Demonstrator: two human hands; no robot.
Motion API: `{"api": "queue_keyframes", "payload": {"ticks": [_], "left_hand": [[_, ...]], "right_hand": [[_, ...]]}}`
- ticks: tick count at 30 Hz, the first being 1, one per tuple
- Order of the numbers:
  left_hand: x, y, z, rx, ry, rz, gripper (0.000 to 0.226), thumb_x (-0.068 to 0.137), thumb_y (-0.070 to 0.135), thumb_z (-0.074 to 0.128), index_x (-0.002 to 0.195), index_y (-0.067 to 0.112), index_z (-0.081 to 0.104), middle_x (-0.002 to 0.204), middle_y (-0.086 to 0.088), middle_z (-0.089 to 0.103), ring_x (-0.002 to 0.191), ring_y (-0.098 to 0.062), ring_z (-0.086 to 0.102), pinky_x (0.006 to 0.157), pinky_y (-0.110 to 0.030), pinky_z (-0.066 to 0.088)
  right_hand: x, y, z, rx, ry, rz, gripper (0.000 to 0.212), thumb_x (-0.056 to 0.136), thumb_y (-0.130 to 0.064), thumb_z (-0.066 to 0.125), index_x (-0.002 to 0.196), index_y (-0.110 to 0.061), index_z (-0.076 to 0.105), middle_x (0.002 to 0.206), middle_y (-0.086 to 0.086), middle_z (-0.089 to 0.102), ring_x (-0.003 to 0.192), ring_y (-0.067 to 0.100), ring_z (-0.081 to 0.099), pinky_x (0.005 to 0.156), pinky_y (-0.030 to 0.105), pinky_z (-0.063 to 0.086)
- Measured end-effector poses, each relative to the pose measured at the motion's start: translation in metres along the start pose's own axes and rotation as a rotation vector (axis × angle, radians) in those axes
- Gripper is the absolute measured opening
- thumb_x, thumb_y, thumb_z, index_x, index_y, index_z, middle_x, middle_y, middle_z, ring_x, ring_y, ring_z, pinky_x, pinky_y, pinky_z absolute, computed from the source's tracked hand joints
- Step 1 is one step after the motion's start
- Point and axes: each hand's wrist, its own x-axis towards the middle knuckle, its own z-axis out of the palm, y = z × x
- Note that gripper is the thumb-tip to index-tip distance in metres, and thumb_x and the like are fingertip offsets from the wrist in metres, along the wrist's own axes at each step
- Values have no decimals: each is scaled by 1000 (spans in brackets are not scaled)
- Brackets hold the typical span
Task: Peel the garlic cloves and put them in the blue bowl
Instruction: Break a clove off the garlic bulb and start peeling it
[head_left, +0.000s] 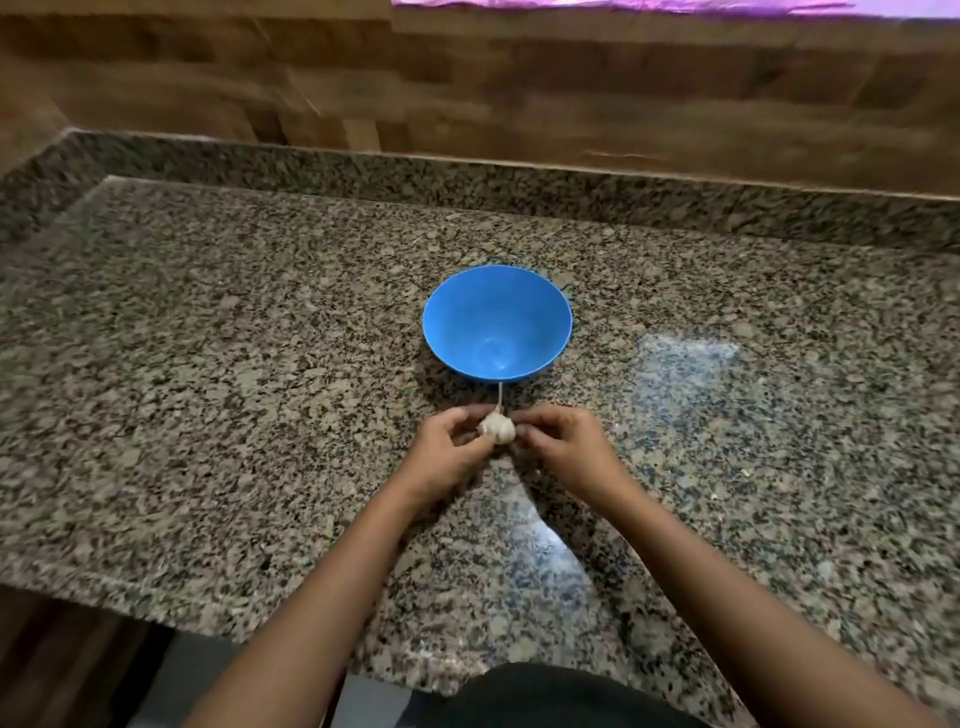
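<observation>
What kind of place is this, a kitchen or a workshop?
Probably a home kitchen: a speckled granite countertop with a raised back edge, a wood-look wall behind it, and a blue bowl beyond the garlic bulb that the left hand and right hand hold.

Left arm: forearm was bare from the near frame edge up to the left hand (449, 452).
Right arm: forearm was bare in the same way, up to the right hand (563, 447).
Clothing: a plain dark garment (550, 693) showed at the near edge, between the forearms.
Detail: fabric was too blurred to identify.
</observation>
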Motion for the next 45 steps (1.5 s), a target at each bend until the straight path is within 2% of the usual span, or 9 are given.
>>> {"api": "queue_keyframes", "payload": {"ticks": [5,11,14,23,29,33,38,41,45], "left_hand": [[1,-4,-2,-191,-48,-25,37,87,-5,56,120,11,55,104,-3,67,95,-13,66,84,-23,53],[2,-3,5,-291,8,-36,34,88,-5,54,122,-4,53,106,-14,65,94,-22,65,84,-27,55],[1,-1,12,-293,54,-20,31,88,-4,55,120,-3,55,104,-13,66,91,-19,66,81,-26,56],[3,0,22,-290,138,-16,21,91,0,54,111,2,60,94,-6,68,83,-13,67,68,-19,54],[4,5,14,-328,61,-37,20,90,-2,54,109,-1,60,92,-7,68,80,-13,67,71,-20,55],[7,12,3,-291,-92,-99,15,90,0,53,101,3,62,86,-10,69,70,-13,67,68,-20,56],[9,14,1,-281,-125,-132,17,92,3,52,106,-3,59,80,-10,66,61,-9,63,60,-18,54],[9,18,2,-279,-122,-151,14,94,10,51,100,2,60,77,-8,63,56,-7,58,58,-19,51],[5,19,1,-270,-121,-177,23,95,25,50,92,4,61,64,-3,59,48,-7,50,43,-15,43]], "right_hand": [[-2,0,-4,91,-49,37,24,87,-4,62,110,-4,66,96,11,71,80,16,68,72,26,56],[-3,-3,9,116,39,21,22,84,-5,66,105,-1,67,90,14,72,80,25,70,74,36,58],[-4,-3,19,52,110,-9,19,83,-10,67,101,-3,66,87,11,71,77,21,70,68,31,58],[-5,-3,27,-81,199,-91,16,86,-16,64,101,-12,69,82,5,71,72,18,68,67,40,57],[-5,-10,13,-24,36,6,28,88,-5,60,116,-10,64,90,7,71,65,10,66,57,19,51],[-5,-20,-3,-82,-140,18,34,84,1,62,116,-12,59,91,4,69,71,5,69,66,27,58],[-4,-22,-3,-228,-58,-54,21,80,-4,69,99,-7,61,91,10,68,79,18,68,69,36,58],[-2,-21,-2,-172,-64,-46,23,77,-7,72,96,-3,59,86,14,68,74,25,68,65,41,58],[-2,-20,0,-85,-50,-25,31,74,-16,76,94,-3,58,85,16,68,67,25,66,62,43,55]]}}
